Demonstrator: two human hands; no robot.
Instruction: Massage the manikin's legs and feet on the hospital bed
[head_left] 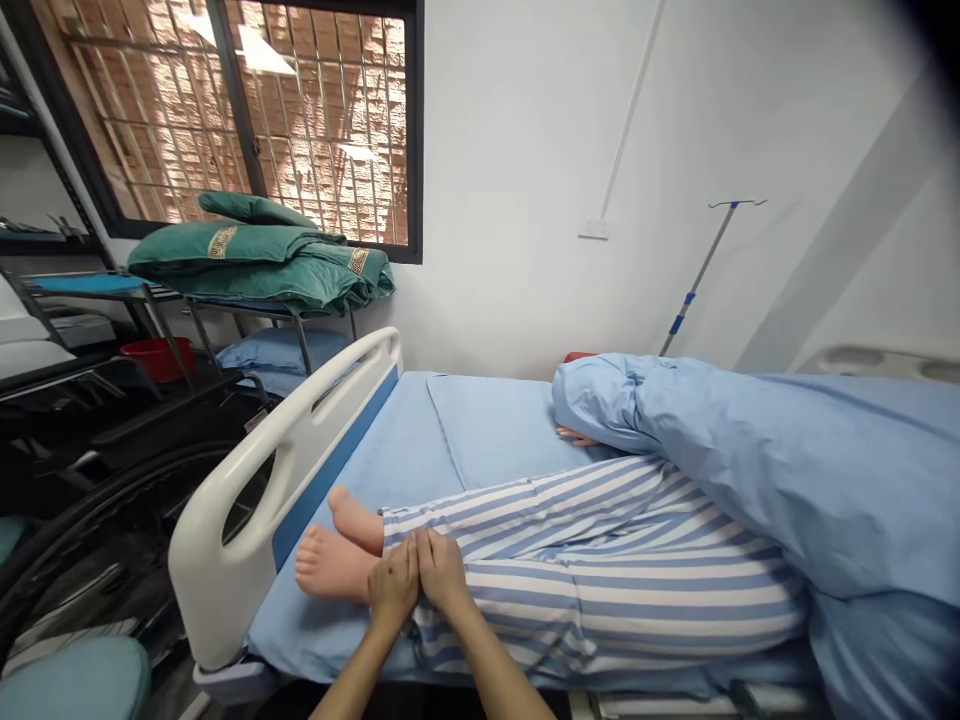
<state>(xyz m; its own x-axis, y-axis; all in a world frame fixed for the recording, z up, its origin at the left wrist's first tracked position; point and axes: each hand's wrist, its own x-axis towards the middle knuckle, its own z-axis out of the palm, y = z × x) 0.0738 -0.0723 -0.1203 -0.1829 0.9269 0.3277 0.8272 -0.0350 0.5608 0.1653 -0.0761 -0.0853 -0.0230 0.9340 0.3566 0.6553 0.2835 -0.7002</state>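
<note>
A mannequin-like figure in blue-and-white striped trousers (622,585) lies on the bed, its upper part under a light blue quilt (757,450). Its bare feet (334,562) point to the footboard. My left hand (394,582) is closed over the nearer leg at the ankle, by the trouser hem. Right beside it, my right hand (441,568) curls over the same striped trouser leg, slightly higher up the shin. The two hands touch along their index-finger sides. My fingertips and the underside of the leg are hidden.
The bed's white footboard (214,535) rises at the left, beside a black wheelchair (127,490). Folded green bedding (262,262) sits on a stand under the window. Behind the bed stands an IV pole (701,275). A teal stool seat (82,680) is at lower left.
</note>
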